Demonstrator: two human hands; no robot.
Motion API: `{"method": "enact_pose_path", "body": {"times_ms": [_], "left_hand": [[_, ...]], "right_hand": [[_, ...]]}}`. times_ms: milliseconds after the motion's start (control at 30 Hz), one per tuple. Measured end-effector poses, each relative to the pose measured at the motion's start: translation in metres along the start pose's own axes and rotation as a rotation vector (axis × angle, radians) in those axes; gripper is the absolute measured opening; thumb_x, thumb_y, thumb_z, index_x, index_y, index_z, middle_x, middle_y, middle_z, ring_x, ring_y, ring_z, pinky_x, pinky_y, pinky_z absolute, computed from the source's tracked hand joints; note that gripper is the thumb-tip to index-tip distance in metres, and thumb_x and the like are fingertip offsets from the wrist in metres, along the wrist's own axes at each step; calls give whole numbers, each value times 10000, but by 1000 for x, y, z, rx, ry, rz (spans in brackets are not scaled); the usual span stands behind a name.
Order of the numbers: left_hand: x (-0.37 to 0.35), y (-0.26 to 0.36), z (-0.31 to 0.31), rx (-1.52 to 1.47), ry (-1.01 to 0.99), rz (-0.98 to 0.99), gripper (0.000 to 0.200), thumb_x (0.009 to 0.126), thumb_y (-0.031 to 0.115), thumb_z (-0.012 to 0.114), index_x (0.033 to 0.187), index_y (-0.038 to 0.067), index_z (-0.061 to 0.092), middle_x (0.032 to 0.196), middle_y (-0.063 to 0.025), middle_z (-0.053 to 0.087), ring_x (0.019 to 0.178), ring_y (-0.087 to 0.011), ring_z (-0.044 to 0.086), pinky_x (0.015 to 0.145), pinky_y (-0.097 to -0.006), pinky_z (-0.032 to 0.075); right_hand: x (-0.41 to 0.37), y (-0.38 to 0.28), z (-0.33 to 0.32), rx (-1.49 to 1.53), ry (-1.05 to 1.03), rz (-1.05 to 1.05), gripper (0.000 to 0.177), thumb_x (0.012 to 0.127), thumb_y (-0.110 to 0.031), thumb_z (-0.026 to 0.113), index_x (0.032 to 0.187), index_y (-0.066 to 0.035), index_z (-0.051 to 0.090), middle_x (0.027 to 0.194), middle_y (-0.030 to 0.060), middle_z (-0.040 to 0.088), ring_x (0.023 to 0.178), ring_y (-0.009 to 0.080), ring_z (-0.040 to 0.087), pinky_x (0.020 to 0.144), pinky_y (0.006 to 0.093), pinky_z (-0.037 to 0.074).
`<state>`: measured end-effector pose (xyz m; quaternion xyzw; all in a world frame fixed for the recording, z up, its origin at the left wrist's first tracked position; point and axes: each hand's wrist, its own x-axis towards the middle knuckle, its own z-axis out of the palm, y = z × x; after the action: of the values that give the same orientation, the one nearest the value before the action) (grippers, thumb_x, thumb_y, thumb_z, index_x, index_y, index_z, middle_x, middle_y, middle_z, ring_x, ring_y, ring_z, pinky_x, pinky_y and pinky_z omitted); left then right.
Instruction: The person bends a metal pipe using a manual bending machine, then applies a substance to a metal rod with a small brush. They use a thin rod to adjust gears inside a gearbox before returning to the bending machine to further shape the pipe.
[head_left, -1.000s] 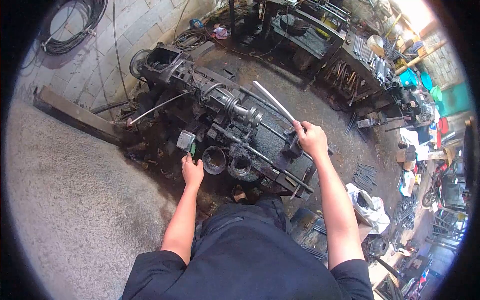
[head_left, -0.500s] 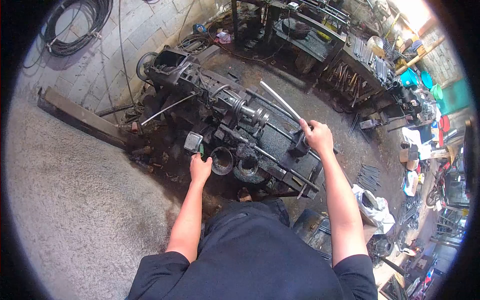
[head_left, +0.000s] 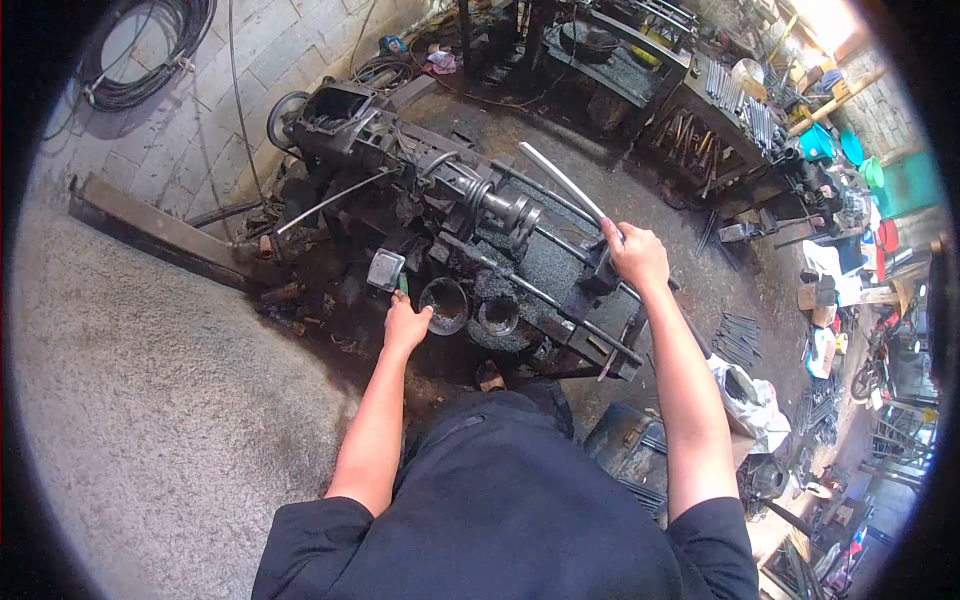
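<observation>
My left hand [head_left: 407, 325] is at a small grey metal box [head_left: 385, 270], with its fingers closed at a narrow green handle-like piece [head_left: 403, 283] on the box's near side. The thumb sticks out to the right. My right hand [head_left: 638, 258] is closed around the near end of a pale metal bar [head_left: 560, 180], which slants away to the upper left. Below that hand lies a dark, greasy machine [head_left: 470, 195] like a lathe, with a shiny round spindle part [head_left: 515, 212] and long parallel rods [head_left: 590, 340]. Fine metal chips cover its bed.
Two round metal bowls, the left bowl [head_left: 462, 318] and the right bowl [head_left: 498, 332], stand before the machine. A steel beam [head_left: 160, 235] lies by the wall at left. A workbench [head_left: 690, 110] holds stacked rods. A white sack [head_left: 765, 420] stands at right.
The view has shifted slightly. My left hand remains at the green piece by the grey box, and my right hand still holds the pale bar, which keeps nearly the same slant.
</observation>
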<state>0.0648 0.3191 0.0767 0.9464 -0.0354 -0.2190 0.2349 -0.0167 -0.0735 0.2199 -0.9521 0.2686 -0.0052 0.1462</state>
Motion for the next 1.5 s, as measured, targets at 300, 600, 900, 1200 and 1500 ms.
{"method": "enact_pose_path", "body": {"times_ms": [300,600,900,1200,1500], "left_hand": [[-1,-2,3,20,-14,32,949,823,328,675,1433,-187,161,1451,-392,298,1266,-440,479,1061,-419,410],[-4,3,3,63,1,31,933,824,309,683,1431,-184,174,1445,-364,332,1216,-433,523,1019,-426,447],[-2,7,-2,86,-9,13,907,826,322,686,1422,-181,223,1400,-352,409,1194,-428,542,1011,-430,454],[-2,10,-9,41,-76,-17,892,824,372,681,1396,-188,288,1394,-368,409,1256,-432,492,1058,-421,411],[-3,9,-6,83,-39,12,919,818,392,677,1404,-188,272,1383,-381,411,1244,-437,501,1059,-416,410]], "right_hand": [[4,0,3,-20,-1,-11,644,954,-616,384,883,-61,702,892,238,686,907,423,658,807,503,523],[5,-1,3,-26,-1,-25,622,959,-592,399,855,-54,694,873,226,684,895,409,659,792,494,528],[6,4,11,-49,132,-129,602,951,-568,435,837,-36,692,875,196,677,894,374,656,795,480,524],[6,-2,0,-13,12,-52,674,946,-611,400,824,-32,725,862,221,693,876,391,673,800,480,535],[7,-2,0,22,1,-35,681,936,-623,407,832,-34,732,858,233,691,867,401,675,791,481,537]]}}
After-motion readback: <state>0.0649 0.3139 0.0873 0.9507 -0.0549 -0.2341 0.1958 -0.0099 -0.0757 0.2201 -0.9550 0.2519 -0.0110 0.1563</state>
